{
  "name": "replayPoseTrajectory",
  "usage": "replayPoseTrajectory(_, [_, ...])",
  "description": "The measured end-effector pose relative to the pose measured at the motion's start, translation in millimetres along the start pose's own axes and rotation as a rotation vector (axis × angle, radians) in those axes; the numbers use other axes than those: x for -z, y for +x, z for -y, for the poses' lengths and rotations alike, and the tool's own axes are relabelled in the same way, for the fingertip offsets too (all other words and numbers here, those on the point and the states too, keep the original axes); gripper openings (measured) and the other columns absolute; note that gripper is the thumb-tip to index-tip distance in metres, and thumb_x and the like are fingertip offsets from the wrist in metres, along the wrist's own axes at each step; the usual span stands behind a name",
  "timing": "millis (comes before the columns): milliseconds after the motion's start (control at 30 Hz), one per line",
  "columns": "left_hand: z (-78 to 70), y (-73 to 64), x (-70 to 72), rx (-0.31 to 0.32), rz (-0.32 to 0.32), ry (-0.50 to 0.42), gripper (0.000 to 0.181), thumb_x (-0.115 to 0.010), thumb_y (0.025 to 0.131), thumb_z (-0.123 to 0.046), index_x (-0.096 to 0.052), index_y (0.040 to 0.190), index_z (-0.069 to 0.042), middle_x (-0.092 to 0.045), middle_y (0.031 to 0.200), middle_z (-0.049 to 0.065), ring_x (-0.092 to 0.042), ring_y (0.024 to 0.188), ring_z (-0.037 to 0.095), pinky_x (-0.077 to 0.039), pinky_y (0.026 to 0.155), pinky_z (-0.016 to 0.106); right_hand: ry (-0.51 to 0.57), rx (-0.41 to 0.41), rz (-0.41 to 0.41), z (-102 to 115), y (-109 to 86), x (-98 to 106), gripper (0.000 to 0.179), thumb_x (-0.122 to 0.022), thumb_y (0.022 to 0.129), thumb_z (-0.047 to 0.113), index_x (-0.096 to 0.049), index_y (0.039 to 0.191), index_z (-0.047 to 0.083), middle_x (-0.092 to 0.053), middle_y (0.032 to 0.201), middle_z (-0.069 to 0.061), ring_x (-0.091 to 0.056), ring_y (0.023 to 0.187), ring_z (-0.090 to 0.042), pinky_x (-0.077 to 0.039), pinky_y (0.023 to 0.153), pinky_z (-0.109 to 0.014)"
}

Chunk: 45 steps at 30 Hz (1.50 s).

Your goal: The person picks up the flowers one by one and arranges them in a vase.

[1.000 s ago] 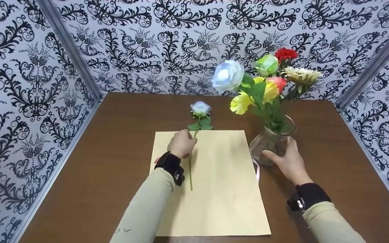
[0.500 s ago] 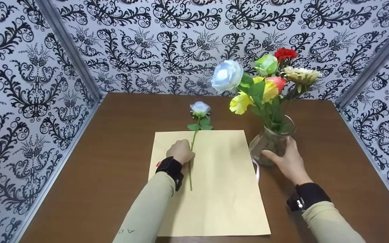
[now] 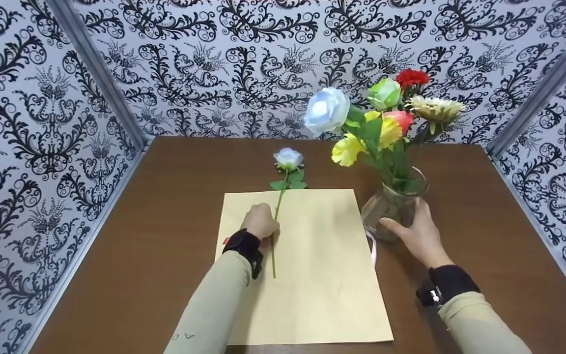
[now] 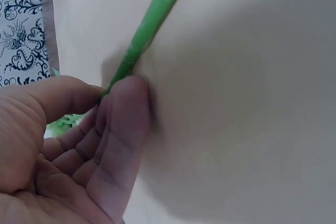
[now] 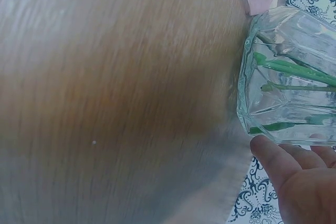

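Note:
A pale blue artificial rose (image 3: 288,159) lies with its bloom and leaves past the far edge of a sheet of cream paper (image 3: 327,285). My left hand (image 3: 259,222) pinches its green stem (image 4: 152,17) between thumb and fingers, about midway along, over the paper. To the right stands a clear glass vase (image 3: 383,216) with several artificial flowers in it. My right hand (image 3: 423,236) holds the vase low on its right side, thumb in front. In the right wrist view its fingers (image 5: 275,161) touch the faceted glass, and green stems show inside.
A pink ribbon (image 3: 372,248) sticks out from under the paper's right edge beside the vase. The brown wooden table (image 3: 130,255) is enclosed by patterned walls (image 3: 204,93) at the back and both sides. A small red tag (image 3: 226,241) shows near my left wrist.
My left hand has moved down along the rose's stem, toward me. The rose has barely shifted. My right hand and the vase look unchanged.

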State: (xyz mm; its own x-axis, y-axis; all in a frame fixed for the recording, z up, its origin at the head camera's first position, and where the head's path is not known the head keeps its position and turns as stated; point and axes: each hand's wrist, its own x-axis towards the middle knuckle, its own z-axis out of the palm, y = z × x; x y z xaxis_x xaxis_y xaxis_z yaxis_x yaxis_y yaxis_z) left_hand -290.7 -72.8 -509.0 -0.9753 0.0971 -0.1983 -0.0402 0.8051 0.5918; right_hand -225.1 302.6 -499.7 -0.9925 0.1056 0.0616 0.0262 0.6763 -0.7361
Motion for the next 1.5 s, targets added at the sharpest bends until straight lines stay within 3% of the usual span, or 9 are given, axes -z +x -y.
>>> replayPoseTrajectory(200, [2.8,-5.3,5.8,-0.001,0.011,-0.043,0.020,-0.061,0.076,0.006,-0.064,0.058,-0.003,-0.063,0.050,0.009,-0.058,0.036,0.017,-0.046,0.034,0.026,-0.003,-0.004,-0.001,2.6,1.2,-0.9,0.119,-0.076,0.087,0.056,-0.004,0.160,-0.004,-0.017,0.163,-0.032,-0.024,0.148,-0.053,-0.025,0.116,-0.068])
replayPoseTrajectory(500, [3.5,-23.0,23.1,-0.142,-0.030,-0.020,0.040,-0.051,0.082,0.004,-0.039,0.050,-0.016,-0.049,0.040,-0.003,-0.050,0.033,0.011,-0.040,0.036,0.023,-0.001,-0.001,0.010,3.2,1.3,-1.2,0.119,-0.074,0.088,0.057,-0.001,0.161,-0.003,-0.013,0.165,-0.031,-0.021,0.149,-0.053,-0.025,0.116,-0.068])
replayPoseTrajectory(933, [7.3,-49.1,39.6,-0.286,-0.114,-0.012,0.015,-0.058,0.091,-0.002,-0.056,0.077,-0.008,-0.059,0.059,0.000,-0.053,0.037,0.007,-0.043,0.040,0.023,-0.013,0.004,0.008,2.2,0.3,0.4,0.118,-0.075,0.088,0.056,-0.002,0.161,-0.003,-0.014,0.164,-0.032,-0.022,0.148,-0.054,-0.025,0.116,-0.068])
replayPoseTrajectory(1267, [17.7,-71.9,42.2,-0.471,-0.031,0.160,0.015,-0.062,0.088,-0.003,-0.057,0.075,-0.010,-0.059,0.065,-0.002,-0.051,0.041,0.003,-0.045,0.046,0.024,-0.008,0.023,-0.013,1.1,0.0,-0.2,0.115,-0.076,0.089,0.053,-0.006,0.161,-0.002,-0.018,0.163,-0.031,-0.025,0.147,-0.053,-0.027,0.115,-0.068])
replayPoseTrajectory(1500, [34.1,-82.4,42.6,-0.640,0.028,0.295,0.021,-0.067,0.083,-0.001,-0.053,0.071,-0.011,-0.047,0.064,-0.009,-0.041,0.054,0.006,-0.036,0.049,0.022,-0.002,0.000,0.009,1.3,-0.1,0.1,0.117,-0.074,0.089,0.055,-0.002,0.161,-0.002,-0.013,0.165,-0.030,-0.020,0.149,-0.053,-0.024,0.116,-0.068])
